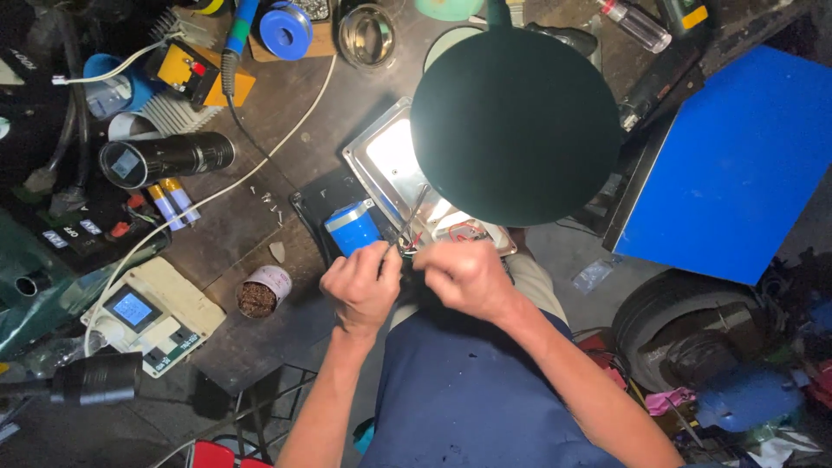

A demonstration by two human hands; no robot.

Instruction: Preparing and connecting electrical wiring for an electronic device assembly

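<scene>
Two hands at one blue cylinder, below the round lamp shade (515,126).
Left hand (362,284) and right hand (464,275), fingers pinched on thin tweezers (412,215); one blue cylinder (353,228) just left, one metal tray (381,156) on the worktop (260,165).

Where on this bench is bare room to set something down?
Bare wood lies between the black flashlight and metal tray, crossed by a white cable. Crowded: the far-left edge, and around both hands by the blue cylinder.
</scene>
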